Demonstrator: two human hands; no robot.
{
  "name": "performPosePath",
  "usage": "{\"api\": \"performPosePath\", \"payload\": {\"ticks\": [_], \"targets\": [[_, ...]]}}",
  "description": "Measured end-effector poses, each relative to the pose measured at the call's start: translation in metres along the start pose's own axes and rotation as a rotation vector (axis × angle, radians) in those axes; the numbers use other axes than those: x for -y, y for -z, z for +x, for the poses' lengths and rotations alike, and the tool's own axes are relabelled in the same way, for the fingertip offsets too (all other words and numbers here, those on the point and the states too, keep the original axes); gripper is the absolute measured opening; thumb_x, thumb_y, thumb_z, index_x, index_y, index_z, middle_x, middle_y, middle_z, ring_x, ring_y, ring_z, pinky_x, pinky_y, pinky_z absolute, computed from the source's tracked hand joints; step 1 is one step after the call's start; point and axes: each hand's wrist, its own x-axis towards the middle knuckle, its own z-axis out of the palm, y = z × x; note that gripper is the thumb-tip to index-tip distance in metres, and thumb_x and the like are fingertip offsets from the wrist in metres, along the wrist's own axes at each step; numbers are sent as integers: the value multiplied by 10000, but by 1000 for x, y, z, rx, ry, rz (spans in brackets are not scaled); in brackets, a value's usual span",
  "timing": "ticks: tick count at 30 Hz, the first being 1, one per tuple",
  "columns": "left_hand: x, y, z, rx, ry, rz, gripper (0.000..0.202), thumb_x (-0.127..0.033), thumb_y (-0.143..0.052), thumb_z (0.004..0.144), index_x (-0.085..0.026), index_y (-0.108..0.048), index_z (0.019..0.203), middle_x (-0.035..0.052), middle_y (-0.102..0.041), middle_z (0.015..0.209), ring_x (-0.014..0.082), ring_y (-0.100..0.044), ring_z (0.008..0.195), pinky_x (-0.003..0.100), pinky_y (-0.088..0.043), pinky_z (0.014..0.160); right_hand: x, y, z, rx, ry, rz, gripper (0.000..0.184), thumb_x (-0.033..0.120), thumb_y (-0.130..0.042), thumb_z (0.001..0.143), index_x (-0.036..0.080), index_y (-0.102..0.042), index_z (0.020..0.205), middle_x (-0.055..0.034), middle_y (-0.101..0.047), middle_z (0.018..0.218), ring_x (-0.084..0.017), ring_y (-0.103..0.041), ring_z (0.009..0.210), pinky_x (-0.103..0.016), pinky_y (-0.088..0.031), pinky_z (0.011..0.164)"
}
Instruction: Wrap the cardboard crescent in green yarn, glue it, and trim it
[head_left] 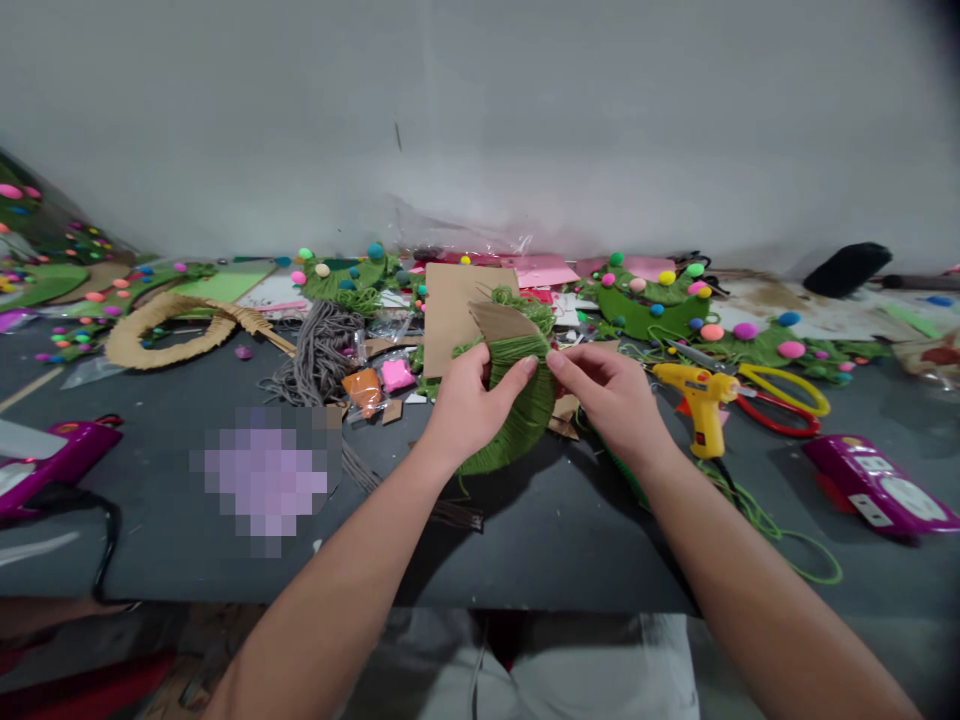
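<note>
As left hand [469, 405] grips cardboard [504, 322], right hand [611, 395] pinching

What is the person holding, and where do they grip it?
A cardboard shape wrapped in green yarn. The left hand grips its wrapped middle; the right hand pinches its right edge.

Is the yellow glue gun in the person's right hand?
No, the yellow glue gun rests on the table beside the right hand, which pinches the green yarn-wrapped piece held by the left hand.
</note>
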Motion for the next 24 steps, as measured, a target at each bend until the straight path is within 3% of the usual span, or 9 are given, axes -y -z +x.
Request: {"api": "performPosePath", "payload": {"ticks": [24], "targets": [[-1, 0, 0, -14, -5, 35, 332, -429, -634, 883, -156, -676, 1067, 95, -742, 1078, 220, -699, 959, 357, -568, 840, 1, -1, 1, -27, 31, -80, 263, 441, -704, 829, 183, -713, 781, -18, -679, 704, -138, -609, 627, -264, -523, 603]]}}
